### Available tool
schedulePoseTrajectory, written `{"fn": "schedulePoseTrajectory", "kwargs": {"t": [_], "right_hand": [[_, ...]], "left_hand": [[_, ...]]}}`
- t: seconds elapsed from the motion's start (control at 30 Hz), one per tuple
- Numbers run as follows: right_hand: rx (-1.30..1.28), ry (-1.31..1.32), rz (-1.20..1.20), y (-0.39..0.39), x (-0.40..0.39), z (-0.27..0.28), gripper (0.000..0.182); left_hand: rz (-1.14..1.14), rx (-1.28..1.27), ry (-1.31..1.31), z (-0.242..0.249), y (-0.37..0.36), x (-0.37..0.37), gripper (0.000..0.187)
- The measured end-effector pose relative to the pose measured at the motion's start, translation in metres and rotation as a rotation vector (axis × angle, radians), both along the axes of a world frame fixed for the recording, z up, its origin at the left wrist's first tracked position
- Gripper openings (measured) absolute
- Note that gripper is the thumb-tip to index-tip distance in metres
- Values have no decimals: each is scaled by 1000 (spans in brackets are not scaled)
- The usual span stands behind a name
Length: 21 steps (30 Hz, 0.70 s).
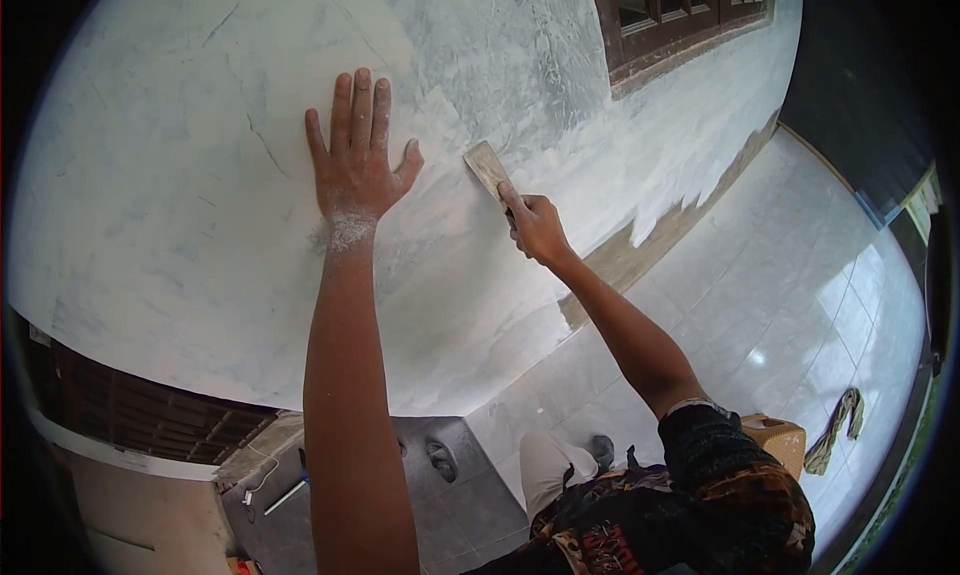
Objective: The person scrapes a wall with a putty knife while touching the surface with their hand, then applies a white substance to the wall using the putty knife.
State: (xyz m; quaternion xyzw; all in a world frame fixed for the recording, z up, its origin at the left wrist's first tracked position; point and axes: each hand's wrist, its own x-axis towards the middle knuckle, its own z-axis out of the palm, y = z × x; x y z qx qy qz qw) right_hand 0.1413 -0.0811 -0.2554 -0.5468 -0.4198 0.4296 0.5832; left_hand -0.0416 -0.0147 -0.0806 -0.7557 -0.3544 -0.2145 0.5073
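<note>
My left hand (362, 165) lies flat against the wall (200, 225), fingers stretched upward and thumb out to the side. White powder coats its wrist and fingertips. To its right, my right hand (538, 227) is wrapped round the handle of a putty knife (487, 165). The broad, pale-smeared blade points up and left and appears to meet the wall. Around the blade the wall is patchy, with smooth white filler beside rougher grey areas. Thin dark cracks run through the white part on the left.
A brown wooden window frame (690, 25) is set in the wall at the upper right. Shiny grey floor tiles (720, 275) run along its base. A tan plastic stool (778, 443), a crumpled cloth (835, 430) and dark footwear (440, 459) are on the floor. Lower left is a dark slatted wooden panel (140, 405).
</note>
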Motion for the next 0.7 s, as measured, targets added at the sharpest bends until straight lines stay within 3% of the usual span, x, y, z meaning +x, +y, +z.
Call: {"fn": "schedulePoseTrajectory", "kwargs": {"t": [0.17, 0.27, 0.7], "right_hand": [[-39, 68, 9, -10, -6, -4, 58], [44, 92, 27, -2, -2, 15, 57], [25, 64, 28, 3, -4, -1, 64]], "left_hand": [[34, 12, 0, 2, 1, 1, 86], [26, -1, 3, -1, 0, -1, 84], [28, 0, -5, 1, -1, 1, 83]]}}
